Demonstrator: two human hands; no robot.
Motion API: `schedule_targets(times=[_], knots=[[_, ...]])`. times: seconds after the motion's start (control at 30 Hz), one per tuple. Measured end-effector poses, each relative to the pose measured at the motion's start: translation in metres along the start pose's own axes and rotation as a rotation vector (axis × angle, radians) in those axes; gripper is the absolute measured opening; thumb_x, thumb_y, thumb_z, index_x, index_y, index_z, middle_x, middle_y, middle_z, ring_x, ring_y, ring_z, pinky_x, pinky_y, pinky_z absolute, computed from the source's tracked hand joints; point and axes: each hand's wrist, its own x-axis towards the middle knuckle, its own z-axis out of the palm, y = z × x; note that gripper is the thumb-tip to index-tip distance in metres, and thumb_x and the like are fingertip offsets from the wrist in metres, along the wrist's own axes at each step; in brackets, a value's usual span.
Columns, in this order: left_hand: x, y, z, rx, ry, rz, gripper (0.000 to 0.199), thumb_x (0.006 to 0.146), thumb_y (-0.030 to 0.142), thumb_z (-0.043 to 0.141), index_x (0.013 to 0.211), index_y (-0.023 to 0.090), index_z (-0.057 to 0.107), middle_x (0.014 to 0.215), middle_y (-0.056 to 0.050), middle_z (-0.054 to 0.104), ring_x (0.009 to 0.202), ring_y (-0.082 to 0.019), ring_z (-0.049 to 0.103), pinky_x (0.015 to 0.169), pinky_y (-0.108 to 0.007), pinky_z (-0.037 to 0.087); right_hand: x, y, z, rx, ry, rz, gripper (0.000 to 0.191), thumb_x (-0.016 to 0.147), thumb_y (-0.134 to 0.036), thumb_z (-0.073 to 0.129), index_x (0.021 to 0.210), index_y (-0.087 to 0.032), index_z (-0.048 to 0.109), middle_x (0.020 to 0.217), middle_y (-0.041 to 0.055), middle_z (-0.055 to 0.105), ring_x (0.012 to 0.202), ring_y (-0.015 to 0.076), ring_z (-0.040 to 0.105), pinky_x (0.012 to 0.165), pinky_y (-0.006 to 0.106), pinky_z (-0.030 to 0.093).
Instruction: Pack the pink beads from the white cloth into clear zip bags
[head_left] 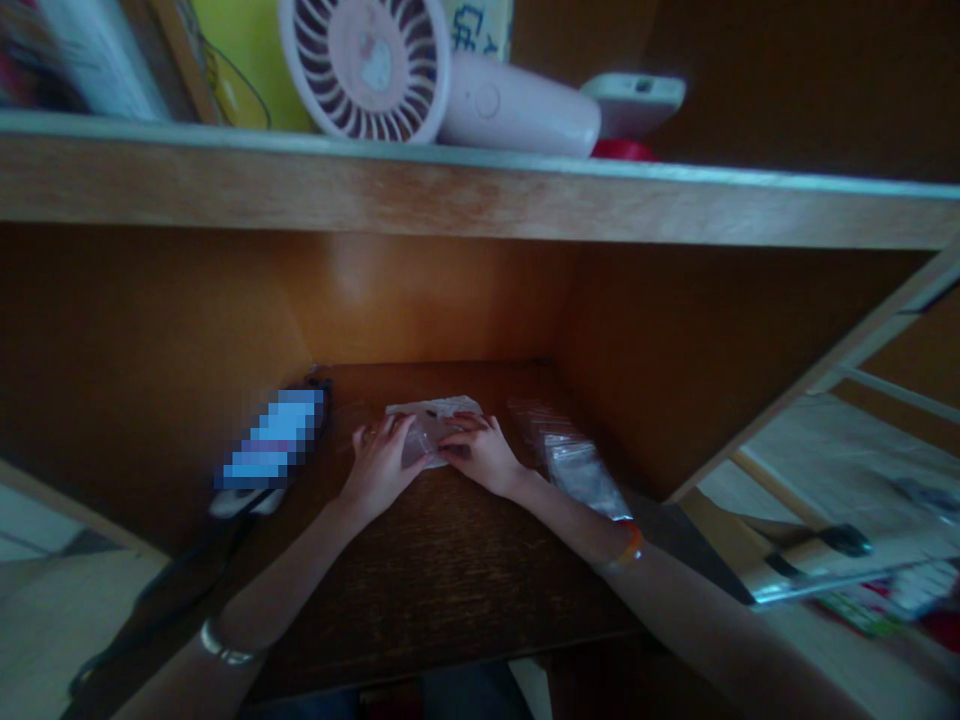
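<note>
A small clear plastic bag (422, 440) lies on the dark wooden desk, with a white, wrinkled sheet (457, 404) under or inside it; I cannot tell which. At its left side, my left hand (379, 462) grips it with thumb and bent fingers. My right hand (484, 455) holds the right side, thumb and fingertips drawn together near the middle. The fingertips partly cover the bag, and any contents are too blurred to make out. Close to my right forearm lies a fanned stack of clear plastic bags (585, 475).
A phone with a lit, blurred-out screen (274, 440) leans at the left, its dark cable (187, 555) trailing forward. Overhead runs a shelf edge (480, 195) bearing a pink handheld fan (517, 105) and a white device (637, 95). Wooden panels enclose both sides.
</note>
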Motion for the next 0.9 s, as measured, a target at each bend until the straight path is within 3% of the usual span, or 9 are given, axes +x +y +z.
schedule_targets(times=[0.13,0.33,0.57,0.7,0.9], knots=[[0.000,0.001,-0.001,-0.021,0.006,0.007,0.044,0.077,0.036,0.062,0.116,0.023,0.049,0.116,-0.012,0.059,0.108,-0.030,0.053,0.094,-0.050,0.030,0.001,0.001,0.002,0.077,0.093,0.003,0.010,0.081,-0.026,0.061,0.084,-0.029,0.070,0.109,-0.0030,0.065,0.109,0.0169,0.053,0.091,0.037,0.037],[0.000,0.004,-0.003,-0.113,0.042,0.084,0.047,0.074,0.036,0.066,0.116,0.025,0.048,0.116,-0.009,0.060,0.110,-0.029,0.052,0.092,-0.047,0.033,0.000,-0.002,-0.006,0.195,0.285,0.001,0.014,0.085,-0.031,0.058,0.090,-0.026,0.070,0.107,-0.0006,0.065,0.105,0.0151,0.054,0.092,0.033,0.040],[0.000,0.010,-0.006,-0.205,0.078,0.081,0.047,0.074,0.035,0.067,0.114,0.024,0.046,0.116,-0.009,0.061,0.106,-0.027,0.056,0.091,-0.047,0.034,-0.004,-0.010,-0.011,0.184,0.217,-0.067,0.024,0.090,-0.035,0.047,0.104,-0.030,0.067,0.121,-0.0011,0.059,0.113,0.0166,0.051,0.096,0.036,0.037],[0.002,0.007,-0.005,-0.302,0.107,0.009,0.044,0.071,0.025,0.067,0.110,0.023,0.047,0.113,-0.008,0.061,0.105,-0.027,0.056,0.092,-0.047,0.036,-0.007,-0.015,-0.014,0.219,0.221,-0.072,0.026,0.090,-0.038,0.047,0.100,-0.026,0.068,0.110,0.0005,0.064,0.106,0.0165,0.054,0.094,0.034,0.037],[0.005,0.006,-0.003,-0.731,0.120,-0.070,0.040,0.068,0.027,0.069,0.102,0.021,0.048,0.103,-0.006,0.061,0.095,-0.021,0.060,0.085,-0.038,0.046,-0.008,-0.019,-0.014,0.232,0.188,-0.040,0.021,0.087,-0.033,0.052,0.100,-0.026,0.067,0.092,-0.0009,0.068,0.092,0.0161,0.058,0.091,0.034,0.035]])
